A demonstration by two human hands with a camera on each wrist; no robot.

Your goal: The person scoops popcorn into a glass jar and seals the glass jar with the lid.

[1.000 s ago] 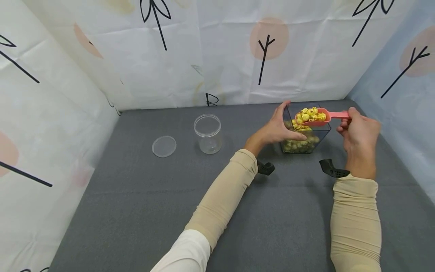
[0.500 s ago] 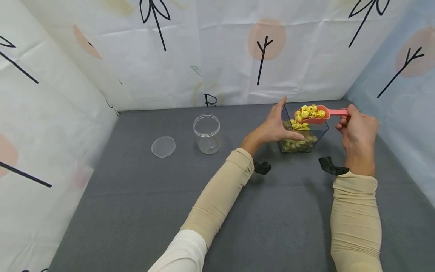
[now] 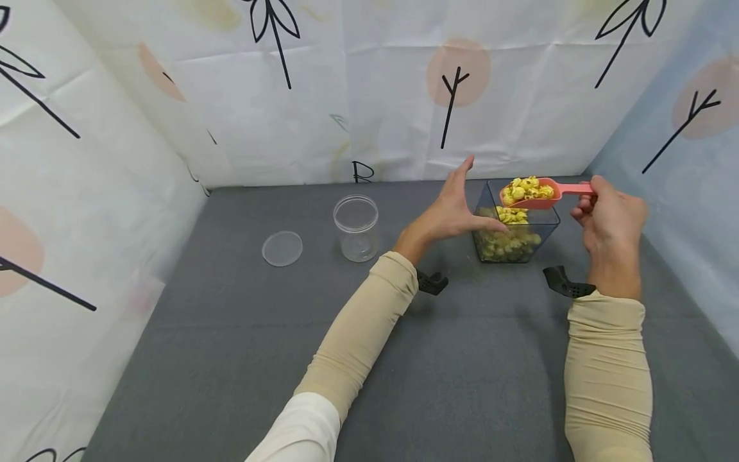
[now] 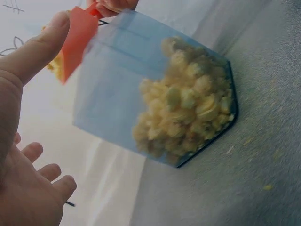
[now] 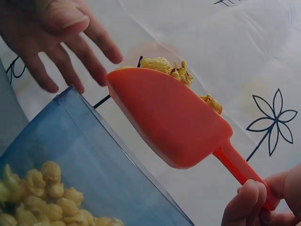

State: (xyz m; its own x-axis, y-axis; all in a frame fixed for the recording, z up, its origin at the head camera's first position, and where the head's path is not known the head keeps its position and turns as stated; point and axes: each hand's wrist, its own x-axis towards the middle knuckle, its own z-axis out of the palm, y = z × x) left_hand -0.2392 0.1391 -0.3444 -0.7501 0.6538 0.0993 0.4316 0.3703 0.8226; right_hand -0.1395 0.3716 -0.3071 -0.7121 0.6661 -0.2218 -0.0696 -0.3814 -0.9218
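The place is looking like a small screened-off recording set. A white back sheet [image 3: 392, 115] is hanging in creases, its leaf and tree drawings [image 3: 458, 74] showing, while a left sheet [image 3: 86, 205] and a bluish right sheet [image 3: 687, 199] are closing the sides. A dark grey surface [image 3: 473, 385] is lying between them, and black wrist-worn devices [image 3: 568, 285] are also suggesting such a setup

Above the transparent square plastic container [image 3: 538, 232] of yellow popcorn [image 3: 510, 215], the coral-red plastic scoop [image 3: 540, 204] in the person's right hand [image 3: 613, 215] blocks much of the open top. The spread left hand [image 3: 447, 215] bars the container's left side, while the container's near side is reachable between the beige-sleeved forearms [image 3: 606, 366].
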